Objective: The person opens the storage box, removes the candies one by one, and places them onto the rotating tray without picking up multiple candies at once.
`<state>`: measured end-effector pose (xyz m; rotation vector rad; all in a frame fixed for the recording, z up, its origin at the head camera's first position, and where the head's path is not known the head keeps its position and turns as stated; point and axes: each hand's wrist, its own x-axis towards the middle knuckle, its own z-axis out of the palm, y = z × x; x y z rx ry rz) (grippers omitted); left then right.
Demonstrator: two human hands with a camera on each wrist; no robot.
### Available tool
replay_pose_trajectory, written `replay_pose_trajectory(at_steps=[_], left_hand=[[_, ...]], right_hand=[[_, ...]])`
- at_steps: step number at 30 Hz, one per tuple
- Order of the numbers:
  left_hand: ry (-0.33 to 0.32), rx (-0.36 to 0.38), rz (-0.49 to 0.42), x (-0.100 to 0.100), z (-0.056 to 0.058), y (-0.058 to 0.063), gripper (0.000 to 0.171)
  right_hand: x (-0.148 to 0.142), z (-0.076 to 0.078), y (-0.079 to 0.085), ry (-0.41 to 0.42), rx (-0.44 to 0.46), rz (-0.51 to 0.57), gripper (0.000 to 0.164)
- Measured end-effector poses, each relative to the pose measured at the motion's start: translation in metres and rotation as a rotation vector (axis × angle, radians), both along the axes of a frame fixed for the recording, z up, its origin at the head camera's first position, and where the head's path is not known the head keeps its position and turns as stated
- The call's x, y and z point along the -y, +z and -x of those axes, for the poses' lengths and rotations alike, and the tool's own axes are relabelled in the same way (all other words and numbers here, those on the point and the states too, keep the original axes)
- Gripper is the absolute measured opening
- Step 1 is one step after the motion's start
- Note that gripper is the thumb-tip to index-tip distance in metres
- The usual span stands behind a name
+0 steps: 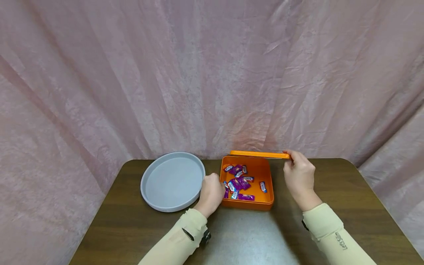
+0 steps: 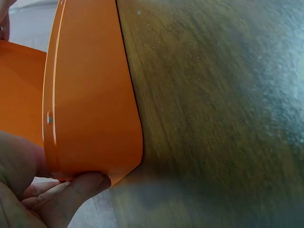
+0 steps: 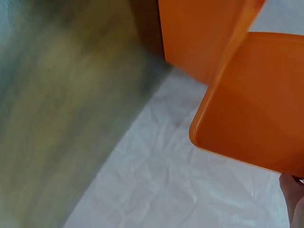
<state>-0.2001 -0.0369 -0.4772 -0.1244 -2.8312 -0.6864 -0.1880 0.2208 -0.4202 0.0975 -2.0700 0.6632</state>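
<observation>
An orange box stands uncovered on the table, holding several small wrapped candies in purple and in red-white-blue wrappers. My left hand grips the box's left wall. In the left wrist view the thumb lies against the outside of the box near a corner, and other fingers reach over its rim. The orange lid is raised at the box's back edge, seen nearly edge-on from the head. My right hand pinches the lid by its right end; the right wrist view shows the lid's broad face tilted up.
A round grey tray with a low rim lies left of the box, close to my left hand. Pink curtain hangs right behind the wooden table, whose back edge is near the box.
</observation>
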Motion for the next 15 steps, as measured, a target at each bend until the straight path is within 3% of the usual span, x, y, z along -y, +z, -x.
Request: replay_pose_trajectory(at_steps=[9,15], left_hand=[[0.007,-0.027,-0.008,0.003,-0.002,0.000,0.014],[0.001,-0.027,0.034,0.003,-0.001,0.003,0.009]], right_hand=[[-0.015,0.005,0.030,-0.068,-0.189,0.183,0.015],[-0.037,0.005,0.044,-0.154,-0.164,0.277,0.027]])
